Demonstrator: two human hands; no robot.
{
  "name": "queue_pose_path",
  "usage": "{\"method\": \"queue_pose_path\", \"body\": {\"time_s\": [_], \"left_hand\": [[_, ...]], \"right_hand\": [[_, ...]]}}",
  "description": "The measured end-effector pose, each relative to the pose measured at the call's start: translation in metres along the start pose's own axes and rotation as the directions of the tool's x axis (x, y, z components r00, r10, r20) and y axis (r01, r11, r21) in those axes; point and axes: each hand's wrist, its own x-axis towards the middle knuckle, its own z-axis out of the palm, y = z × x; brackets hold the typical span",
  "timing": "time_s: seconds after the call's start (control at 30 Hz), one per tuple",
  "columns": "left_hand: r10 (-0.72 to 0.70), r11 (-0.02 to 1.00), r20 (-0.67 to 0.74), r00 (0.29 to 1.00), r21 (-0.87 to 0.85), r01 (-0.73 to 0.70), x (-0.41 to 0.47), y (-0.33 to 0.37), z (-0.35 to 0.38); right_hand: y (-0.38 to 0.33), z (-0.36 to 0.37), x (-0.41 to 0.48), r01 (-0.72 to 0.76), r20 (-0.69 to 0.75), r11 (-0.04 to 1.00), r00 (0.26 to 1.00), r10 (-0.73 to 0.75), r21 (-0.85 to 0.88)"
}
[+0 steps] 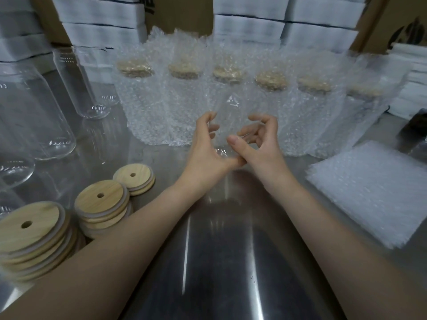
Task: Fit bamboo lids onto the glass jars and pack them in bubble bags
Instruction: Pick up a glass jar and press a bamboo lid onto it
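Observation:
My left hand [205, 148] and right hand [261, 139] meet at mid-table, fingers curled round a clear, barely visible glass jar [232, 112] with a small triangle mark; it has no lid. Bamboo lids, each with a straw hole, lie in three stacks at the near left [34, 229], [101, 199], [134, 176]. Behind my hands stands a row of several lidded jars in bubble bags [184, 100]. Empty glass jars [34, 112] stand at the far left. A flat pile of bubble bags [369, 192] lies on the right.
The steel table [219, 250] shows bare metal in front of me. Stacks of white boxes [99, 19] and brown cartons line the back. A dark object [413, 128] sits at the right edge, past the bag pile.

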Motion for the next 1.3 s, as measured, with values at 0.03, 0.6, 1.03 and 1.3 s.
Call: {"method": "queue_pose_path", "body": {"time_s": [0.03, 0.6, 1.03, 1.3], "left_hand": [[0.005, 1.0, -0.026, 1.0, -0.008, -0.005, 0.0, -0.002, -0.001], [0.252, 0.955, -0.161, 0.954, 0.201, -0.218, 0.006, -0.018, -0.017], [0.321, 0.905, -0.041, 0.946, 0.309, -0.293, 0.019, -0.034, -0.028], [0.443, 0.826, 0.009, 0.896, 0.384, -0.413, 0.023, -0.04, -0.034]], "right_hand": [[-0.002, 0.001, -0.001, -0.001, 0.026, 1.0, 1.0, 0.001, 0.003], [-0.035, -0.002, -0.002, -0.033, 0.125, 0.984, 0.992, 0.011, 0.175], [-0.038, -0.006, -0.004, -0.045, 0.093, 0.977, 0.995, 0.026, 0.21], [-0.035, 0.0, -0.006, -0.021, 0.028, 0.969, 0.999, 0.015, 0.245]]}}
